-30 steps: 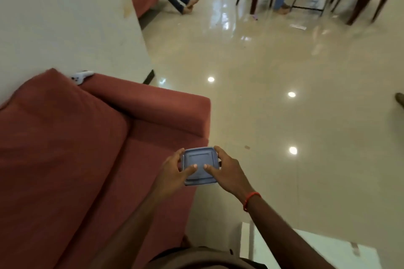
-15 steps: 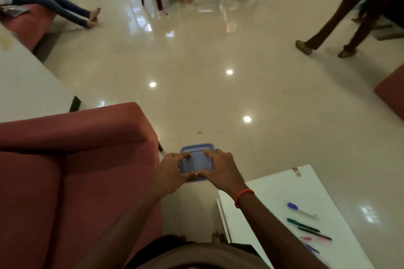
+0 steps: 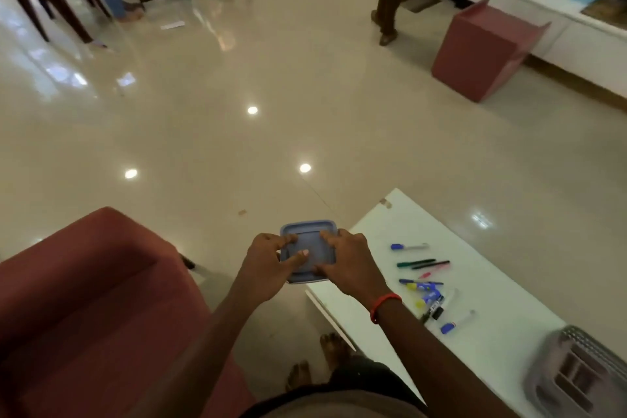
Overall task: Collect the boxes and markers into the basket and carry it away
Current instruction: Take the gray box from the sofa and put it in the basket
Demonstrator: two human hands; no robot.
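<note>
The lidded box [image 3: 308,249] is slate blue. Beneath it the low table [image 3: 509,282] is plain white, scattered with markers [image 3: 424,282] in blue, green, black, pink and yellow (one shows a white barrel). The basket [image 3: 583,373] is grey with a slatted pattern. The sofa [image 3: 84,299] is rust red, the floor [image 3: 237,112] glossy cream, and the wristband [image 3: 385,305] red-orange.

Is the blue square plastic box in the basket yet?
Not yet. Both hands, left and right, hold the blue square plastic box in the air; the grey slatted basket sits apart.
</note>
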